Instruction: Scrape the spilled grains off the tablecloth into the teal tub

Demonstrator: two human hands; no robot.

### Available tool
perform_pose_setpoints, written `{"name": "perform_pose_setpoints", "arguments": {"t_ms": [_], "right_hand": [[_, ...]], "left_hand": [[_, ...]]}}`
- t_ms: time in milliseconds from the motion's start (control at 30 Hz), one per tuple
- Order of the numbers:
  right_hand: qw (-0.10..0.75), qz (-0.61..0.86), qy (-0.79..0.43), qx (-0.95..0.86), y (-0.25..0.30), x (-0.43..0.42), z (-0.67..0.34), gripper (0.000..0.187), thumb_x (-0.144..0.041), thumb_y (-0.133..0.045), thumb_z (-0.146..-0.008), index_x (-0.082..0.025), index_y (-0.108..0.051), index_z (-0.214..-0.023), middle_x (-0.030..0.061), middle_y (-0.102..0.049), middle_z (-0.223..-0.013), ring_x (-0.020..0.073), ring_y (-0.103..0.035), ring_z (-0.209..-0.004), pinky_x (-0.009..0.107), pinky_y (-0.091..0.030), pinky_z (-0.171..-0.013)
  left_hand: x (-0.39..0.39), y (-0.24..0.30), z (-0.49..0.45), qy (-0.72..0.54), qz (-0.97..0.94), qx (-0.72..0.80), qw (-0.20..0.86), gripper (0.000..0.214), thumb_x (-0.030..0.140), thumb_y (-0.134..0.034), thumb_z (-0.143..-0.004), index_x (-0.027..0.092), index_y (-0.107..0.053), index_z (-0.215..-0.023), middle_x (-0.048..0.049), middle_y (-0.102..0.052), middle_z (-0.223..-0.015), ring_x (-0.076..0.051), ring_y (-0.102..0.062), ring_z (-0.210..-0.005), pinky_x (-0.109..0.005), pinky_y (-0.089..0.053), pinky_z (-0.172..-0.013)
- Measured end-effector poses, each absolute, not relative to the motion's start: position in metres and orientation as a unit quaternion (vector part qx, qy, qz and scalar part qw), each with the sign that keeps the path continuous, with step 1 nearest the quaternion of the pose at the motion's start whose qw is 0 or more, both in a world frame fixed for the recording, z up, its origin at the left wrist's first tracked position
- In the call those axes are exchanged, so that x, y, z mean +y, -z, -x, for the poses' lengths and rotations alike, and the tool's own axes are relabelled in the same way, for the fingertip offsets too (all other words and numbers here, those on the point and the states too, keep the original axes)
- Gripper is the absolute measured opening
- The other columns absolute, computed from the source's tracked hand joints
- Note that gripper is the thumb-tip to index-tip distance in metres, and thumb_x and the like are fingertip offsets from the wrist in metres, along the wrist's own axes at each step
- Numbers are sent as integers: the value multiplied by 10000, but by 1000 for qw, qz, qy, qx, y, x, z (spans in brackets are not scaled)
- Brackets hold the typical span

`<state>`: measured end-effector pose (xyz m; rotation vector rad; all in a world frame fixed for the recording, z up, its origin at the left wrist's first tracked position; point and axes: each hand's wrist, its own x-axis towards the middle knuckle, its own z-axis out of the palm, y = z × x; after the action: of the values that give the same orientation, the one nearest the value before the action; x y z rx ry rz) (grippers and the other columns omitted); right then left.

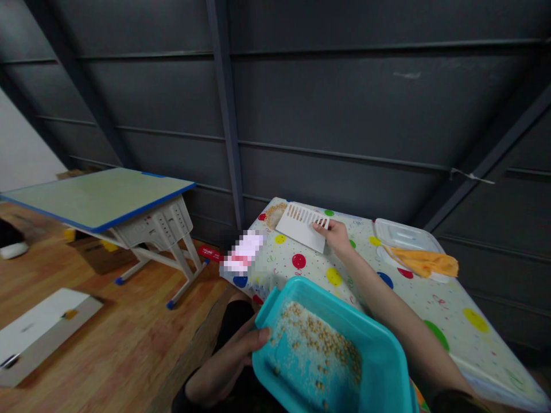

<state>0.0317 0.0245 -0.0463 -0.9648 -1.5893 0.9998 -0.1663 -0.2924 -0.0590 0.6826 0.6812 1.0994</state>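
Note:
My left hand (241,347) grips the rim of a teal plastic basin (390,344) and holds it tilted just off the table's near edge. Inside the basin lie tan beans (333,338), likely soybeans, mixed with small white grains that look like rice (297,353). Out over the table, my right hand (338,236) pinches the right end of a white slotted board (301,232), its row of slots along the far side. A small pile of beans and white grains (275,216) sits on the tablecloth by the board's left end.
A dotted tablecloth (310,275) covers the table. To the right are a clear lid or tray (407,232) and an orange cloth (424,261) on a white plate-like thing. A blurred-out rectangle (245,252) is at the left corner. Another desk (103,192) and a white box (47,332) stand left.

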Motion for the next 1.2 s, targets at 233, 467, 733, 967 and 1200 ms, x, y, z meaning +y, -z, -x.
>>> {"name": "perform_pose_setpoints", "arguments": {"t_ms": [233, 467, 733, 967, 1200], "right_hand": [[480, 442, -408, -639, 56, 34, -35, 447, -519, -781, -615, -124, -734, -818, 76, -714, -772, 178, -581, -615, 281, -419, -535], [515, 447, -436, -588, 52, 43, -47, 470, -471, -824, -548, -129, -741, -860, 89, -736, -847, 193, -624, -673, 288, -468, -564], [568, 503, -455, -466, 51, 66, -90, 365, -347, -827, -558, -159, -689, -839, 79, -734, -831, 221, -667, -684, 318, -531, -539], [514, 555, -447, -477, 68, 70, -111, 370, -275, -804, -569, -181, -631, -883, 76, -711, -785, 219, -659, -664, 316, -537, -531], [497, 537, -374, -570, 65, 70, -105, 563, -352, -792, -527, -189, -630, -1042, 40, -679, -863, 189, -618, -720, 283, -500, -582]], "left_hand": [[-287, 52, 168, -503, -290, 301, 757, 644, 319, -524, -943, 251, -278, -1534, -104, -505, -1502, -334, -408, -1411, -520, -420, -1085], [-295, 42, 174, -509, -275, 296, 760, 720, 366, -610, -887, 256, -298, -1527, -90, -570, -1448, -323, -477, -1364, -506, -376, -1130], [-318, 60, 190, -450, -250, 300, 803, 750, 425, -635, -857, 156, -365, -1503, -135, -675, -1311, -348, -565, -1279, -497, -369, -1131], [-327, 86, 189, -443, -235, 291, 815, 787, 394, -653, -845, 161, -325, -1520, -139, -648, -1347, -353, -564, -1279, -495, -413, -1097], [-325, 104, 189, -425, -229, 272, 833, 486, 327, -523, -927, 161, -550, -1383, -130, -697, -1277, -349, -640, -1179, -537, -455, -1025]]}}
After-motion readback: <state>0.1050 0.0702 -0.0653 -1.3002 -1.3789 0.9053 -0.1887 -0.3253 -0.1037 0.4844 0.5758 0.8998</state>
